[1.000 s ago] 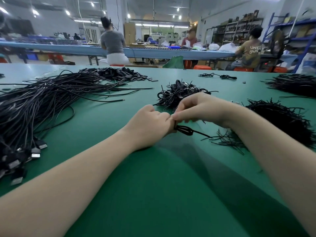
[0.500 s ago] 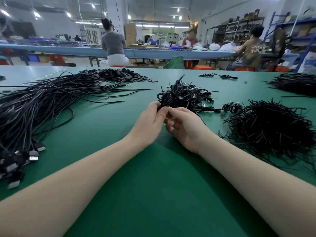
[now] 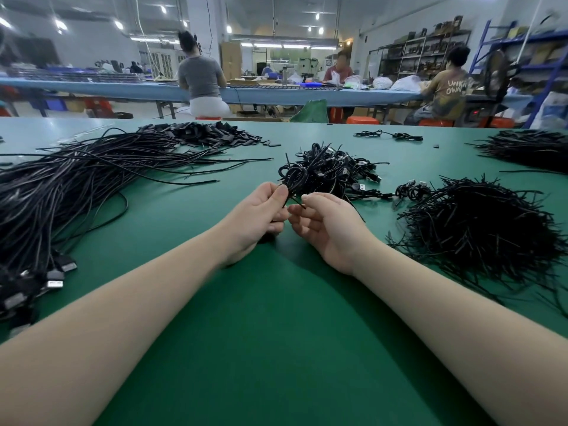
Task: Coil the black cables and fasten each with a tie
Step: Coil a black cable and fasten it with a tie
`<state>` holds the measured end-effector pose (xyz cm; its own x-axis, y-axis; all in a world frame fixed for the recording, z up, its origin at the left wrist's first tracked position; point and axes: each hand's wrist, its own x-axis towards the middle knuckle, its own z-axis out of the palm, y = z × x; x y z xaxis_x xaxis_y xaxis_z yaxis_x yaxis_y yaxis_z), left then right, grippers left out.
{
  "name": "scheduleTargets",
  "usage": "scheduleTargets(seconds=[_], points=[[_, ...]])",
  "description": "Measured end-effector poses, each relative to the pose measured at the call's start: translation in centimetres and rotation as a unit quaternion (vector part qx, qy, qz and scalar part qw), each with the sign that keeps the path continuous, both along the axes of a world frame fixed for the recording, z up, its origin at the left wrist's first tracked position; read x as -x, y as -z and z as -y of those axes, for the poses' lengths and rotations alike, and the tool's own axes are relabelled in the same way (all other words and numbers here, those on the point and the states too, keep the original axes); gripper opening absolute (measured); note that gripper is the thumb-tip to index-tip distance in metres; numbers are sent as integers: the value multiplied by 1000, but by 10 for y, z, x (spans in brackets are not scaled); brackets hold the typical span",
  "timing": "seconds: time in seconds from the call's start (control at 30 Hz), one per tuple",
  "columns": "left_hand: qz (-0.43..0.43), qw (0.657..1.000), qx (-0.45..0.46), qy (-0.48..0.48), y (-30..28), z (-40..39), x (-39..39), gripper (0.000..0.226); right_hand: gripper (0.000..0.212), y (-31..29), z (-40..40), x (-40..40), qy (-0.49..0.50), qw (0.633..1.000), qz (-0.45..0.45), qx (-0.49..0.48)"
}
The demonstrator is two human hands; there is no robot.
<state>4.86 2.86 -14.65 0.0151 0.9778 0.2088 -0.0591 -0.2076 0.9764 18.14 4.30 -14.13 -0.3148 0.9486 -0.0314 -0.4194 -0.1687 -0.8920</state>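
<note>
Looking down at the green surface (image 3: 276, 333), we see two bare hands meeting near the middle. The left hand (image 3: 261, 213) pinches a small coiled black cable (image 3: 293, 178) between thumb and curled fingers, the coil sticking up just beyond the fingertips. The right hand (image 3: 325, 222) sits palm up right beside it, fingers curled — its thumb and forefinger nip the thin black tie (image 3: 296, 202) that runs across from the coil.

Just behind the hands lies one heap of finished coils (image 3: 332, 173), touching nothing but the surface. To the left sprawls one big bundle of loose black cables (image 3: 76, 186), its plug ends (image 3: 57, 276) bunched at the near left edge; we cannot count the strands. To the right sits one bushy pile of ties (image 3: 479, 229), and a second dark pile (image 3: 531, 149) lies at the far right. One flat heap of black pieces (image 3: 209, 135) rests at the far left-centre, and a single loose cable (image 3: 390, 135) lies alone toward the far edge.

Beyond — three people sit at a long blue bench (image 3: 276, 92).
</note>
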Motion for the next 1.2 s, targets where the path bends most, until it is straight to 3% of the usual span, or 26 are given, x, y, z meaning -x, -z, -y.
scheduleTargets(seconds=[0.2,0.37,0.5,0.57,0.63,0.7,0.77,0.8,0.87,0.93,1.0,1.03,1.1,1.13,1.2], points=[[-22,1000,-3,2,1,1,1,22,9,-1,2,-5,50,989,122,-67],[-65,997,-31,-7,5,-1,0,21,7,-5,0,-11,-21,993,117,4],[-130,990,-50,-17,9,-2,3,19,6,-6,-2,-13,-45,990,135,1],[-143,988,-59,-26,10,-2,4,19,7,-5,-2,-12,-27,985,162,-43],[-155,984,-70,-48,10,-1,2,18,9,-3,-3,-11,22,964,221,-147],[-160,981,-71,-82,9,0,-1,18,11,-2,-4,-11,101,896,325,-286],[-187,975,-51,-105,5,0,-4,19,11,-1,-4,-11,163,797,415,-407],[-222,968,-29,-110,0,1,-5,21,11,0,-4,-12,182,740,455,-461],[-269,957,28,-104,-13,5,-7,25,8,1,-2,-13,229,580,517,-586],[-236,963,106,-79,-28,5,-7,25,15,-1,-2,-15,268,451,516,-677],[-228,950,209,-53,-44,8,-1,23,15,-3,-2,-16,257,399,498,-726],[-245,935,256,-32,-49,9,6,25,13,-3,-1,-15,238,395,491,-740],[-288,907,308,21,-56,12,20,34,9,0,3,-14,193,425,488,-737],[-293,903,311,36,-58,13,26,39,6,1,6,-12,175,461,483,-724],[-279,924,261,22,-61,10,34,40,3,0,9,-9,165,582,443,-662]])
